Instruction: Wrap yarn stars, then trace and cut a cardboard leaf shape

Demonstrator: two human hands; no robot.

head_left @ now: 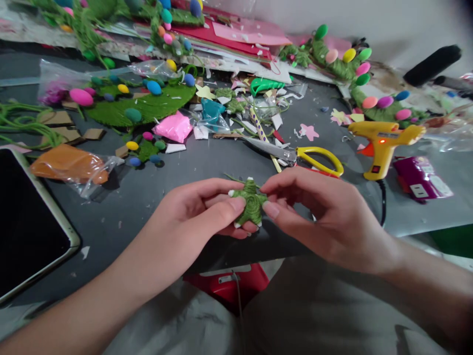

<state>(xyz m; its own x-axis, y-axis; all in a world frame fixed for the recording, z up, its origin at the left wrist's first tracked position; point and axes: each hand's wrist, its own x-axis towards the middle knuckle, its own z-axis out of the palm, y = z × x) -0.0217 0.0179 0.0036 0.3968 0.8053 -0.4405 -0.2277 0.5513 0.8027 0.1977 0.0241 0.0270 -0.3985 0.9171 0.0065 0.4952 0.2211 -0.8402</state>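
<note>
A small star point(252, 203) wrapped in green yarn, its tips white, is held up above the front of the dark table. My left hand point(199, 207) is closed on its left side, thumb on the face and fingers behind. My right hand point(318, 212) pinches at the star's right arm with thumb and forefinger. A thin green strand point(233, 177) sticks out behind the star. Just beyond the hands lie scissors point(318, 157) with yellow handles and a spotted pencil point(258, 124).
On the right a yellow glue gun point(382, 143) with a lit red light stands near a purple box point(422, 178). A tablet point(33, 227) lies at left, near an orange clay packet point(70, 166). Paper scraps, a green yarn-covered piece point(148, 106) and colourful egg decorations fill the back.
</note>
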